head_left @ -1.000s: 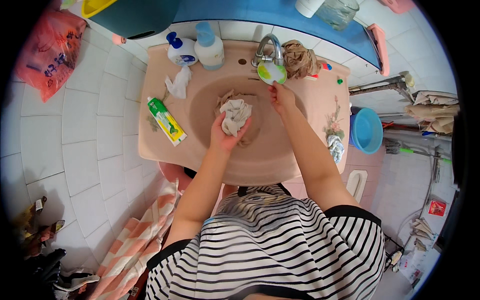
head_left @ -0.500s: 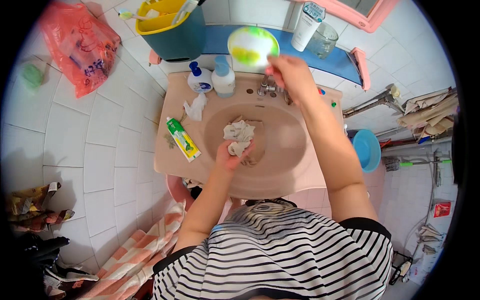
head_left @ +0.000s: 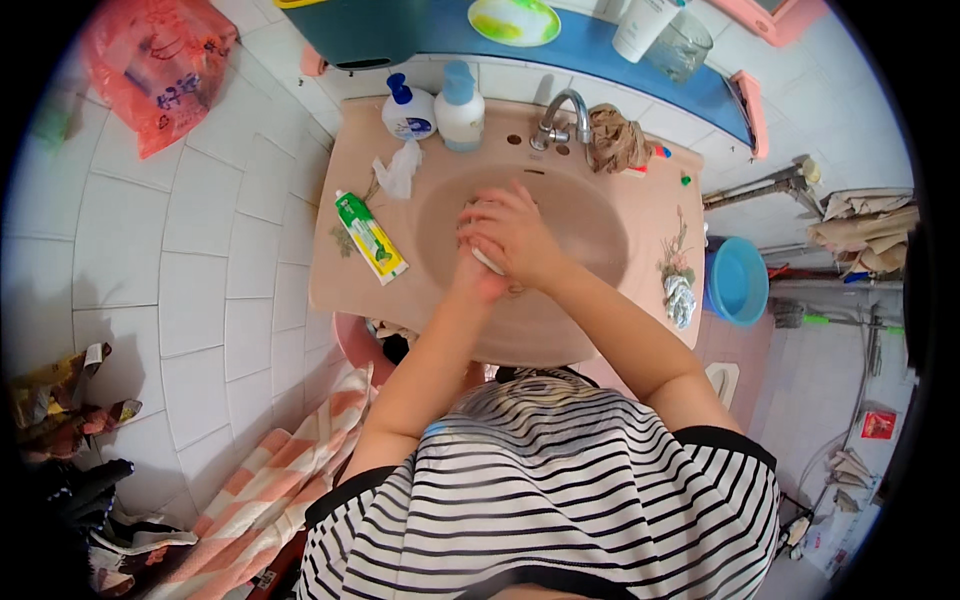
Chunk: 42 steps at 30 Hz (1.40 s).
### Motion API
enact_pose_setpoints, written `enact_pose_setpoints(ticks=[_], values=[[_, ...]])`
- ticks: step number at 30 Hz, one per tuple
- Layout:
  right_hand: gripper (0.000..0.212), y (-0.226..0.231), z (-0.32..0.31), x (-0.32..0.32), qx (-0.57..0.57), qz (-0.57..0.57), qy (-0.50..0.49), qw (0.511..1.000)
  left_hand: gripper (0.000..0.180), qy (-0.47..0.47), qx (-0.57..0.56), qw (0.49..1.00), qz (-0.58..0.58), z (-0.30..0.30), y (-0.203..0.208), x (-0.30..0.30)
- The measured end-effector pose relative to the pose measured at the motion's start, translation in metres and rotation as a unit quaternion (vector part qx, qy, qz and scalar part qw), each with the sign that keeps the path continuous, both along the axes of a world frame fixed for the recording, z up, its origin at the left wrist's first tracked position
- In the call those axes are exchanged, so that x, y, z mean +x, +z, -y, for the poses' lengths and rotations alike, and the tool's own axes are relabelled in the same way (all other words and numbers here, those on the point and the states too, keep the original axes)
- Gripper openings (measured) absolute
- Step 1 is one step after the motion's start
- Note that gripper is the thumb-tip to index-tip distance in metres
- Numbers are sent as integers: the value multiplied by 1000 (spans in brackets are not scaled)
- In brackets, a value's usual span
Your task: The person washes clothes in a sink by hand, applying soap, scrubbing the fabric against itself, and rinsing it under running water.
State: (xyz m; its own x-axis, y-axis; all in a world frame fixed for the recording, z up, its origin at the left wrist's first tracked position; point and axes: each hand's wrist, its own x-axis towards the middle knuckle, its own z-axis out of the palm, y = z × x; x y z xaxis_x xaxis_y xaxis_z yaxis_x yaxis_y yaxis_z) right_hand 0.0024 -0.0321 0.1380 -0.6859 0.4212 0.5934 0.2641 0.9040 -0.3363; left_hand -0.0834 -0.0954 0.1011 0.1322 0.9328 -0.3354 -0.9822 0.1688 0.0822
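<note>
Over the basin (head_left: 590,245) of the pinkish sink, the left hand (head_left: 482,280) and the right hand (head_left: 512,228) clasp an off-white cloth (head_left: 488,262) between them, the right lying on top with its fingers curled across; only a pale edge of the cloth shows. On the surface to the left lie a green-and-yellow tube (head_left: 371,238) and a crumpled white tissue (head_left: 399,169). Two pump bottles (head_left: 461,108) stand behind, left of the faucet (head_left: 568,118).
</note>
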Motion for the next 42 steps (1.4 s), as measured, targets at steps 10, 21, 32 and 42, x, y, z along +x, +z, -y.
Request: enact_pose_setpoints(ticks=[10, 21, 32, 42], values=[[26, -20, -14, 7, -697, -35, -88, 710, 31, -74, 9, 997, 12, 1, -34, 1], [24, -48, -2, 10, -459, -38, -41, 887, 32, -46, -160, 977, -136, -4, -40, 19], [29, -33, -10, 35, -544, -189, -191, 795, 53, -81, -85, 993, 3, -15, -44, -24], [18, -11, 34, 40, -334, -15, -4, 942, 53, -59, 23, 995, 82, -13, -39, 7]])
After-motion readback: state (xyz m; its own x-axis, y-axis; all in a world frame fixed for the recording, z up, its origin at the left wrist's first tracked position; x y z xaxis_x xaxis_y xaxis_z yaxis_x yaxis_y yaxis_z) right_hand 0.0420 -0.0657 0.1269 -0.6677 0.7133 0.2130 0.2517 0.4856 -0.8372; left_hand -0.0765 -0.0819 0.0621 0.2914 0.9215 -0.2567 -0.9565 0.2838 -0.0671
